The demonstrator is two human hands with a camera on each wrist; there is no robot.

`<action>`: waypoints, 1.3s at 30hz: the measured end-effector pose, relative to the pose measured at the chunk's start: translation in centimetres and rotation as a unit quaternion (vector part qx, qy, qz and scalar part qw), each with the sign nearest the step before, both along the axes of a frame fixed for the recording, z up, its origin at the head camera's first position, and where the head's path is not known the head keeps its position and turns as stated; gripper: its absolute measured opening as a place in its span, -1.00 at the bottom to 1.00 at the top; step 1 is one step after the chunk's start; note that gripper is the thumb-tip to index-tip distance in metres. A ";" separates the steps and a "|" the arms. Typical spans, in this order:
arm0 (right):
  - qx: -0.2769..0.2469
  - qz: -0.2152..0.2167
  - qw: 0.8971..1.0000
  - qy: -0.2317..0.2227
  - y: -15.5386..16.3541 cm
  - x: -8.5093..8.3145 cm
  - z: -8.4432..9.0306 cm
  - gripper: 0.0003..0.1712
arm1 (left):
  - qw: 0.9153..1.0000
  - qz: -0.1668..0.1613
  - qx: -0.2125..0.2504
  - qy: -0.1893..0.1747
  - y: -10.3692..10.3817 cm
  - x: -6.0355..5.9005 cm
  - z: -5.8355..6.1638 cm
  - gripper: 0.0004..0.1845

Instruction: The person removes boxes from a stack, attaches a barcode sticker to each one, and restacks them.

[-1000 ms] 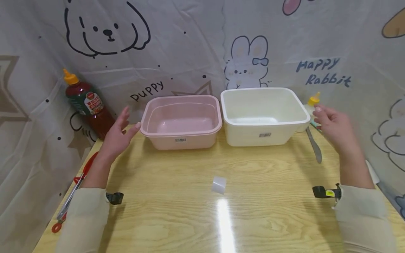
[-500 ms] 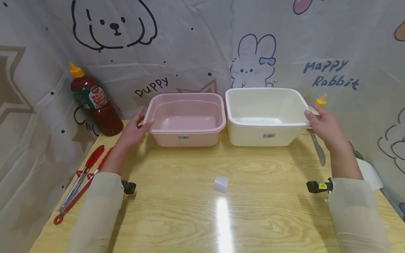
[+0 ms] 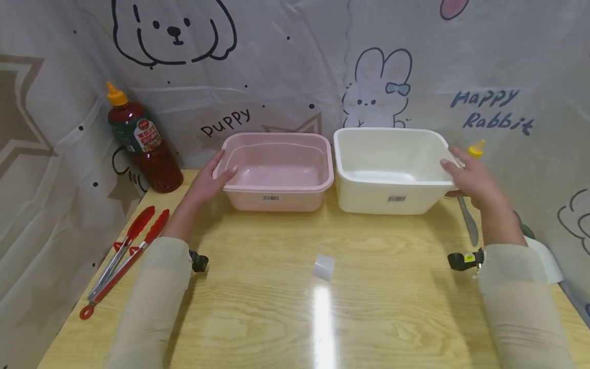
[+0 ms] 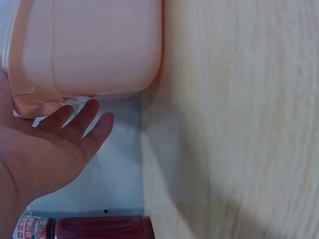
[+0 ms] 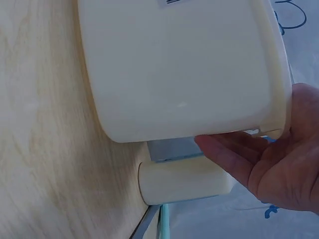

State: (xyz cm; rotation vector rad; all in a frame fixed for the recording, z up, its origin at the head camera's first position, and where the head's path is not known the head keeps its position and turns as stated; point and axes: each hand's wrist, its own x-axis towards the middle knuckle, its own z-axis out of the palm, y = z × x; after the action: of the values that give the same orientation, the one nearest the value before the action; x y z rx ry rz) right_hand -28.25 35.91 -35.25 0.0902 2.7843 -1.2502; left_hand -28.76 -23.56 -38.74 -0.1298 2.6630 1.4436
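Two plastic storage bins stand side by side at the back of the table, a pink bin [image 3: 249,201] on the left and a cream-white bin [image 3: 369,197] on the right. My left hand [image 3: 207,182] holds the pink bin's left end, its thumb over the rim and its fingers outside. In the left wrist view those fingers [image 4: 82,124] lie beneath the rim, against the end wall. At the white bin's right end, my right hand [image 3: 475,177] grips the rim, thumb on top. The right wrist view shows its fingers [image 5: 229,154] under that rim.
A red sauce bottle [image 3: 147,143] stands at the back left, with red-tipped tongs [image 3: 122,261] along the left edge. A small translucent roll [image 3: 324,267] lies mid-table. Right of the white bin are a knife [image 3: 469,223] and a yellow-capped bottle [image 3: 477,148].
Both hands have moved inward from beside the bins and taken hold of their outer ends. The view has shifted slightly, and the tongs show more fully.
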 end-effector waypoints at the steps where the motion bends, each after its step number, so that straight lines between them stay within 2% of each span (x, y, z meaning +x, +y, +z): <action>1: -0.005 -0.001 1.000 -0.001 0.0 0.0 -0.1 -0.08 | 1.000 0.001 0.006 0.001 0.0 0.1 -0.1 -0.06; 8: -0.023 0.003 1.000 0.003 -0.3 0.2 -0.7 -0.16 | 0.998 0.019 0.058 0.002 0.0 0.8 -0.9 -0.12; 12: -0.038 0.009 0.999 -0.006 -0.2 0.2 -0.8 -0.19 | 0.998 0.019 0.060 -0.001 0.0 0.9 -1.0 -0.14; 21: -0.047 0.016 0.999 -0.008 0.0 0.2 -0.8 -0.25 | 0.996 -0.024 0.088 -0.016 -0.3 0.8 -0.6 0.01; 24: -0.051 0.015 0.999 -0.008 -0.1 0.2 -0.6 -0.29 | 0.995 -0.023 0.099 -0.026 -0.2 1.1 0.0 0.04; 29: -0.057 0.010 0.998 -0.003 -0.2 0.1 -0.3 -0.29 | 0.993 -0.016 0.108 -0.035 0.6 2.2 1.7 0.02; 31: -0.057 0.009 0.998 0.000 -0.1 0.2 -0.2 -0.29 | 0.994 -0.013 0.106 -0.036 0.8 2.3 2.0 0.02; 33: -0.056 0.008 0.998 0.004 0.0 0.3 -0.1 -0.30 | 0.994 -0.010 0.101 -0.035 0.7 1.9 1.5 0.02; 37: -0.058 0.008 0.998 0.006 0.3 0.3 0.0 -0.29 | 0.995 -0.001 0.096 -0.033 0.1 0.4 -0.3 0.03; 39: -0.058 0.012 0.998 0.007 0.4 0.3 0.2 -0.29 | 0.995 0.003 0.097 -0.033 -0.2 0.0 -0.9 0.03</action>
State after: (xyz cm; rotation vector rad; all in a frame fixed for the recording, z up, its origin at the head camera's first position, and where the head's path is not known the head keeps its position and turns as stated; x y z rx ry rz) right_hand -27.99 36.31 -35.07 0.0405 2.7090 -1.4085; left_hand -28.74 -23.78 -39.66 -0.1641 2.4573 1.6590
